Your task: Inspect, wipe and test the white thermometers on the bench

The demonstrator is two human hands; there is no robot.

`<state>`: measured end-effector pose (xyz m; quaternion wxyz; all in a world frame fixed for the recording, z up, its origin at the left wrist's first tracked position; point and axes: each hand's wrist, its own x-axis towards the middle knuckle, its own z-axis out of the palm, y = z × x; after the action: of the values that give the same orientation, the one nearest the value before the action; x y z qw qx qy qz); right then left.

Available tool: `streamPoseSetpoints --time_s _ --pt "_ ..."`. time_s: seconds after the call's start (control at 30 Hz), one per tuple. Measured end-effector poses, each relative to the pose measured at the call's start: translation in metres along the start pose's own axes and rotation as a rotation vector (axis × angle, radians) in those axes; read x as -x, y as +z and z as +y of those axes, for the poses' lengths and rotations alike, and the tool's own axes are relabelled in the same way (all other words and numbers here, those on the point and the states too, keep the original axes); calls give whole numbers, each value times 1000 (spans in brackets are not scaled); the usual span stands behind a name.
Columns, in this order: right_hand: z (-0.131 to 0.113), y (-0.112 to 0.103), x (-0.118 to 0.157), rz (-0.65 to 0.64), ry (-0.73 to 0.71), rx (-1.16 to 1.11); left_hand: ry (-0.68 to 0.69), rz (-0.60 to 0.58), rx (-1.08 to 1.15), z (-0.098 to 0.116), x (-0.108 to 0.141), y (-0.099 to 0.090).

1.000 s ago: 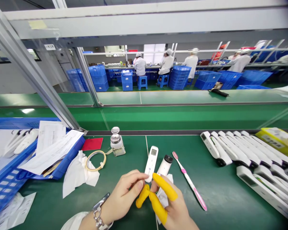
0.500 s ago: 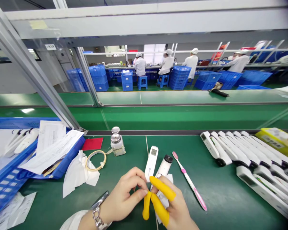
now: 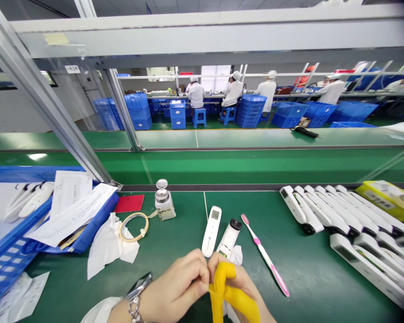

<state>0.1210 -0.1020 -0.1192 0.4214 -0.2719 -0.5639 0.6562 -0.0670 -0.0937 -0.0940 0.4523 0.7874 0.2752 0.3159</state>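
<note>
At left, papers (image 3: pixel 76 217) in blue bin (image 3: pixel 96 229); left hand (image 3: pixel 178 287), right hand (image 3: pixel 240 280) pinching yellow finger cot (image 3: pixel 217 309).

I watch through one camera on the worker's head, facing forward and angled down: the left hand (image 3: pixel 177 289) and right hand (image 3: pixel 245 281) show close at the bottom edge, the table (image 3: pixel 309 273) beyond, co-workers (image 3: pixel 197 95) far off near the top.

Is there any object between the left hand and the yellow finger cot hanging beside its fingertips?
Nothing visible: the left hand pinches the yellow finger cot near its upper edge. The white digital thermometer lies beyond, out of the way.
</note>
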Motion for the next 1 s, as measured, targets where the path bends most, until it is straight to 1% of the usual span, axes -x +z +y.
streamPoseSetpoints --time_s 0.13,0.2,0.27,0.33,0.4,0.5,0.57,0.67,0.73,0.8,0.87,0.93,1.0 --pt "13 5 -1 66 -83 -199 -39 5 27 0 1 -2" --pt "19 7 -1 85 -116 -281 -57 24 83 1 3 -2" --pt "22 9 1 114 -133 -308 -66 51 160 4 4 -2" --pt "24 10 2 119 -122 -320 -63 84 256 8 5 0" --pt "24 10 5 98 -94 -353 -78 99 400 10 5 3" --pt "24 11 8 71 -84 -431 -169 78 659 9 5 9" --pt "25 12 10 80 -73 -474 -247 69 757 8 4 12" --pt "29 13 14 92 -8 -511 -345 80 754 10 3 14" --pt "29 13 18 90 77 -457 -376 98 696 13 2 14" --pt "25 11 22 69 179 -370 -380 105 638 15 1 15" --pt "17 9 25 12 263 -323 -374 107 617 15 0 15" --pt "9 7 25 -45 314 -315 -367 106 598 12 0 14" --pt "4 5 25 -69 343 -284 -360 88 582 9 -1 12"
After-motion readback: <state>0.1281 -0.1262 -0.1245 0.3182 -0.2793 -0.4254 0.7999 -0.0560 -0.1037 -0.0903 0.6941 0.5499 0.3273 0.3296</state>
